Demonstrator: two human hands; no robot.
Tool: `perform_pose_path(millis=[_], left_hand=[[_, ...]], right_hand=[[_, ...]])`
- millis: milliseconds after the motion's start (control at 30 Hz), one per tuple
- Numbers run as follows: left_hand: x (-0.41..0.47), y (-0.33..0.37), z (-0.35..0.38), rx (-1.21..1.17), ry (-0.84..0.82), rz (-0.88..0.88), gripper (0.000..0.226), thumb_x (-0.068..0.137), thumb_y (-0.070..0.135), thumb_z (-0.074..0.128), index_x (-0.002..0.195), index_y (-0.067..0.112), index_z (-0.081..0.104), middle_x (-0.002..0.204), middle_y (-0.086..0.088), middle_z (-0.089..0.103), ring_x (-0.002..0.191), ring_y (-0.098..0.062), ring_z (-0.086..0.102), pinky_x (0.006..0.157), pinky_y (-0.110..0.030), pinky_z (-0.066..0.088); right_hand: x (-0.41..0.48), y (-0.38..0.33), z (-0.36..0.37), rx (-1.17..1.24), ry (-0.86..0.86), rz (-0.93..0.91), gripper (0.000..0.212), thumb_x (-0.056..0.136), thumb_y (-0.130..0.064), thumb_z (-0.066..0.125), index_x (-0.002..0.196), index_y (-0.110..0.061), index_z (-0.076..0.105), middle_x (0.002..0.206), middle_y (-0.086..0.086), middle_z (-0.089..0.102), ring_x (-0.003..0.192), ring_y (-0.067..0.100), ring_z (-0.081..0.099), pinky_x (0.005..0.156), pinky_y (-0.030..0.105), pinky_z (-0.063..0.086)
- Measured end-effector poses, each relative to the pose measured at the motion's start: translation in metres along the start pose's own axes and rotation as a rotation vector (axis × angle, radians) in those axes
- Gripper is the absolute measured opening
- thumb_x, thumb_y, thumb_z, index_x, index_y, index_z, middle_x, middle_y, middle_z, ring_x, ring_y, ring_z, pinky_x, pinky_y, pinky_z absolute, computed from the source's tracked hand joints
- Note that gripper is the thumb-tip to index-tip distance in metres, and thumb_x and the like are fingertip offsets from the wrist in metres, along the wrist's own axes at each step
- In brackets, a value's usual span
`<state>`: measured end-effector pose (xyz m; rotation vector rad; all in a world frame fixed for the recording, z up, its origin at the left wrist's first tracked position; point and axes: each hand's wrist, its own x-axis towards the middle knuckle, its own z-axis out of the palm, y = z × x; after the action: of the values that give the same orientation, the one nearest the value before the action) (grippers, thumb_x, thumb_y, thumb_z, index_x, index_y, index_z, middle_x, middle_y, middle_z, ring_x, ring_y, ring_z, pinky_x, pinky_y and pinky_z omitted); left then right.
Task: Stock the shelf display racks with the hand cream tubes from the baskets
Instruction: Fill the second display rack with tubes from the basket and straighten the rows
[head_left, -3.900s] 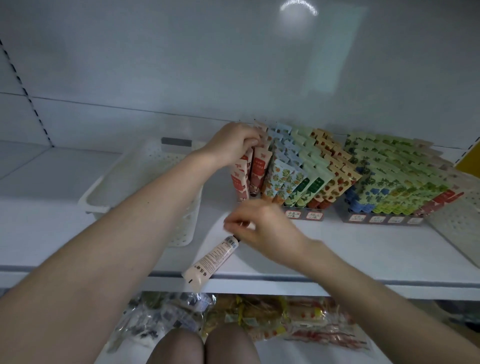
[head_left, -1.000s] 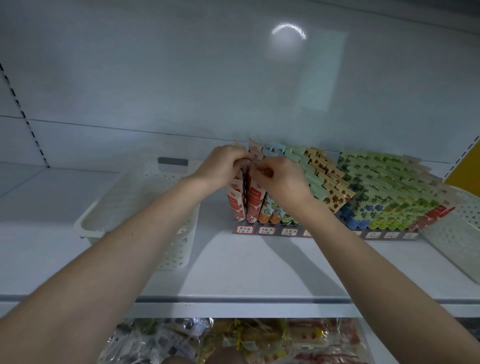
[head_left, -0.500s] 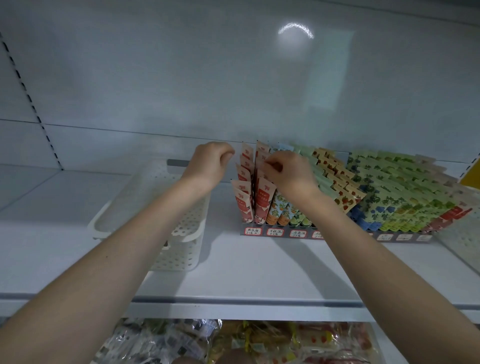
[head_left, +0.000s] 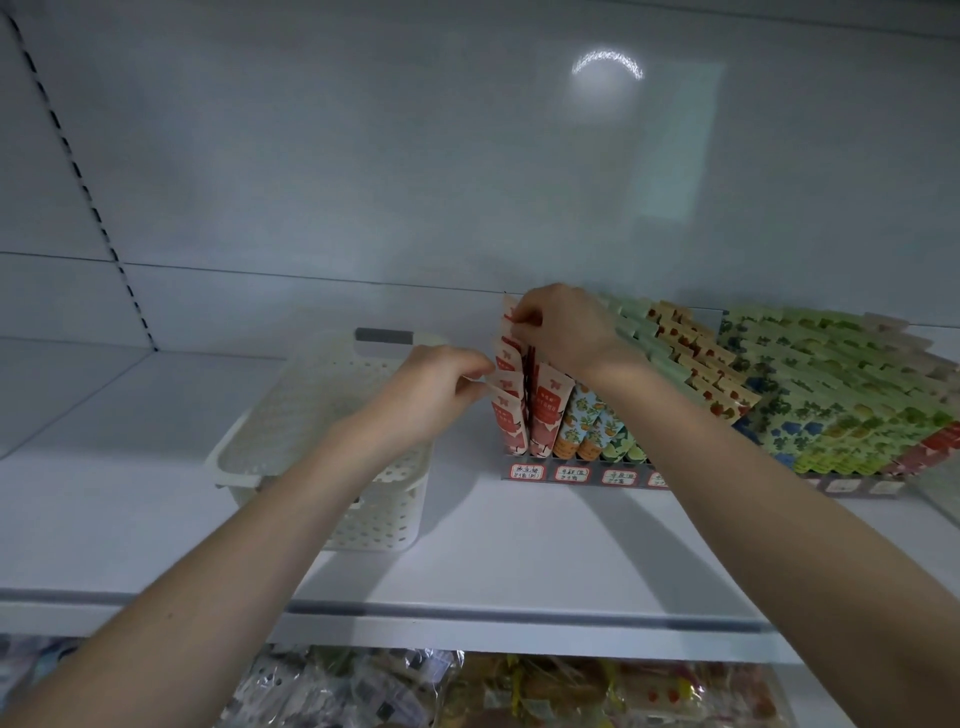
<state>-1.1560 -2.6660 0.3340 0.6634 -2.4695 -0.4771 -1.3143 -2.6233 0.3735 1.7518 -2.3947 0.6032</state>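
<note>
Our left hand (head_left: 441, 387), fingers curled, pinches the crimped top edge of one of the red-and-white hand cream tubes (head_left: 511, 421) in the outermost row of the clear plastic display rack (head_left: 571, 474). Our right hand (head_left: 563, 327), just above and behind the left, pinches the top of another red tube at the back of the red rows. Beneath the left wrist the white perforated plastic basket (head_left: 311, 410) stands on the white shelf (head_left: 519, 551), and right of the right forearm a second rack of green and blue floral tubes (head_left: 831, 400) stands in tight leaning rows.
</note>
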Motion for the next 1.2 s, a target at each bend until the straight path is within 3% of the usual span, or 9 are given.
perform_pose_path(millis=[100,233,400,633,800,967,1200], left_hand=[[0.001,0.002,0.0,0.002,-0.006,0.02,0.018,0.089,0.008,0.058,0.1,-0.001,0.068,0.097,-0.02,0.069,0.092,-0.029,0.063,0.08,-0.034,0.041],[0.003,0.004,0.001,-0.007,0.025,0.032,0.022,0.091,0.007,0.055,0.11,0.004,0.068,0.107,-0.012,0.069,0.099,-0.024,0.063,0.073,-0.014,0.035],[0.004,0.002,0.003,-0.019,0.04,0.034,0.024,0.091,0.008,0.056,0.112,0.005,0.068,0.107,-0.011,0.07,0.098,-0.023,0.064,0.069,-0.009,0.032],[0.002,-0.001,0.003,-0.044,0.042,0.039,0.02,0.09,0.006,0.058,0.105,0.004,0.07,0.1,-0.015,0.071,0.092,-0.026,0.065,0.075,-0.022,0.04],[0.0,0.0,0.003,-0.038,0.03,0.044,0.021,0.09,0.006,0.057,0.106,0.003,0.069,0.1,-0.015,0.071,0.091,-0.026,0.065,0.074,-0.021,0.04],[-0.001,0.0,0.003,-0.048,0.054,0.045,0.021,0.09,0.006,0.057,0.107,0.004,0.07,0.102,-0.011,0.071,0.093,-0.022,0.065,0.068,-0.01,0.034],[-0.002,0.0,0.004,-0.058,0.069,0.058,0.02,0.089,0.002,0.057,0.105,0.003,0.07,0.102,-0.012,0.071,0.093,-0.023,0.065,0.071,-0.013,0.038]], right_hand=[[0.012,-0.002,0.001,-0.066,0.009,0.021,0.023,0.093,-0.012,0.049,0.107,-0.014,0.066,0.11,0.007,0.066,0.1,0.025,0.062,0.082,0.033,0.051],[0.026,-0.001,0.003,-0.095,-0.016,0.058,0.023,0.093,-0.011,0.051,0.109,-0.016,0.065,0.115,0.005,0.065,0.104,0.024,0.06,0.08,0.03,0.047],[0.031,-0.002,0.007,-0.089,-0.02,0.057,0.022,0.092,-0.012,0.05,0.107,-0.016,0.066,0.113,0.005,0.065,0.103,0.024,0.061,0.074,0.029,0.045],[0.028,0.0,0.004,-0.06,-0.022,0.08,0.019,0.092,-0.013,0.054,0.106,-0.015,0.066,0.112,0.005,0.066,0.102,0.023,0.061,0.078,0.029,0.047],[0.026,-0.001,0.002,-0.046,-0.033,0.083,0.022,0.092,-0.011,0.052,0.108,-0.014,0.066,0.112,0.006,0.066,0.102,0.023,0.061,0.076,0.029,0.046],[0.024,0.005,-0.002,0.025,-0.032,0.061,0.021,0.09,-0.015,0.055,0.108,-0.01,0.065,0.114,0.005,0.063,0.103,0.022,0.059,0.081,0.028,0.045],[0.015,0.004,-0.008,0.106,0.046,-0.005,0.019,0.089,-0.02,0.056,0.1,-0.01,0.067,0.102,0.003,0.067,0.096,0.019,0.061,0.084,0.034,0.05]])
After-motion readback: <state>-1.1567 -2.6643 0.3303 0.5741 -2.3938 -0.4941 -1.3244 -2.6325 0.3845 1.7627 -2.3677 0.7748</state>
